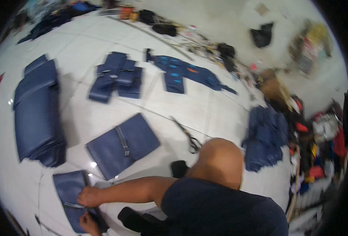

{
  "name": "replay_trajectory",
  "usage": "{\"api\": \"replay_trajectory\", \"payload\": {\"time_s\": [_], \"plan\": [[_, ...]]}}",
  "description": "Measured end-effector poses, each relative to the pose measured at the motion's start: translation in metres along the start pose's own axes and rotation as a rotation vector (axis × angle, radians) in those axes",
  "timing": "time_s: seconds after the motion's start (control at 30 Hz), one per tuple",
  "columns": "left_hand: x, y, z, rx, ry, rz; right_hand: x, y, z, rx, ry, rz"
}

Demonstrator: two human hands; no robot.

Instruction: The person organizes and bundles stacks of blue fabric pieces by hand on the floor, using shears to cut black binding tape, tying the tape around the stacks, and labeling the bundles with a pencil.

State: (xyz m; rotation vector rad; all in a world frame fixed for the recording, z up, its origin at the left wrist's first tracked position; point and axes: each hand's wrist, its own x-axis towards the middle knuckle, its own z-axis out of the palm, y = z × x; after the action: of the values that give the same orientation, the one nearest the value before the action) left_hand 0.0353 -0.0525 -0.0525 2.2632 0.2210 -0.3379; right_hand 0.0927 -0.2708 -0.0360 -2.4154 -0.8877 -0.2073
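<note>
Both hands work at the lower left of the head view, on a dark blue fabric panel (69, 188) that lies flat on the white tiled floor (205, 106). The right hand (90, 196) reaches across from the bare forearm and rests on the panel's right edge, fingers stretched flat and close together, pressing the cloth rather than gripping it. The left hand (88, 223) sits just below it at the frame's lower edge, touching the lower part of the same panel; it appears curled with the fingers drawn in, though blur and the picture edge make it impossible to tell whether it pinches the cloth or only lies on it.

Just above and to the right lies a second blue panel with a grey strap (123, 143) across its middle. To the far left a tall stack of blue panels (36, 114) rests on the floor. Farther up, a cluster of smaller blue pieces (117, 76) lies beside a long blue piece with coloured patches (186, 72). Scissors (189, 137) lie near the person's bent knee (219, 159), and a heap of blue fabric (264, 137) lies to the right of the knee.
</note>
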Motion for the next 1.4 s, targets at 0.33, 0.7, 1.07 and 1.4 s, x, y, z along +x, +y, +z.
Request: {"api": "replay_trajectory", "payload": {"time_s": [0.33,0.7,1.07,1.4], "plan": [[-0.010,0.096,-0.022,-0.101,-0.341,0.010,-0.007,-0.031,0.002,0.023,-0.104,0.008],[-0.008,0.064,0.008,-0.413,-0.080,0.043,0.007,0.001,-0.010,0.508,0.000,0.064],[-0.013,0.056,0.012,-0.434,0.090,0.043,0.006,-0.001,-0.024,0.507,-0.093,0.000],[-0.019,0.078,0.019,-0.268,0.067,0.180,0.005,-0.007,0.001,0.253,-0.062,-0.026]]}}
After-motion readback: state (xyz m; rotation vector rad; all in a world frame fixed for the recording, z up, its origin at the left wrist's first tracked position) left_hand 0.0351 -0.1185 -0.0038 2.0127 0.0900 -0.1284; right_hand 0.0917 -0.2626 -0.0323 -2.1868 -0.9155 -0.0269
